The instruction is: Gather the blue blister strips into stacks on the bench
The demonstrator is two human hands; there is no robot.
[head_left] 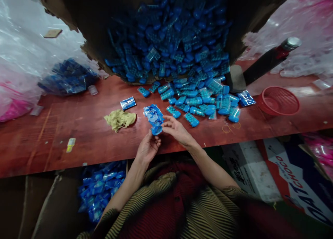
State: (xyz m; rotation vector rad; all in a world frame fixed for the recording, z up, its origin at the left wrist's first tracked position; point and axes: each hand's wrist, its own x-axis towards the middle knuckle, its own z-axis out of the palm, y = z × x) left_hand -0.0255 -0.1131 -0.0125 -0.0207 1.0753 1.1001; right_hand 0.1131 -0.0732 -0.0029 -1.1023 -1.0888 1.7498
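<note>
A small blue film piece (156, 130) is pinched at its lower left by my left hand (147, 146), with the fingers curled in. My right hand (177, 130) has its thumb and fingertips closed at the right edge of the same piece. Just beyond my fingers lies a loose pile of shiny blue and silver printed wrappers (153, 113). To the right, many small clear containers (191, 119) with blue ends and rows of blue round pieces inside lie scattered on the red table (91, 131).
A large torn cardboard box (75, 10) at the back spills blue containers forward. A crumpled yellow-green cloth (120, 120) and a flat blue packet (128, 103) lie left. A red basket (279, 101) and a dark bottle-like object (270, 62) are right. Blue packets (101, 187) fill a space below.
</note>
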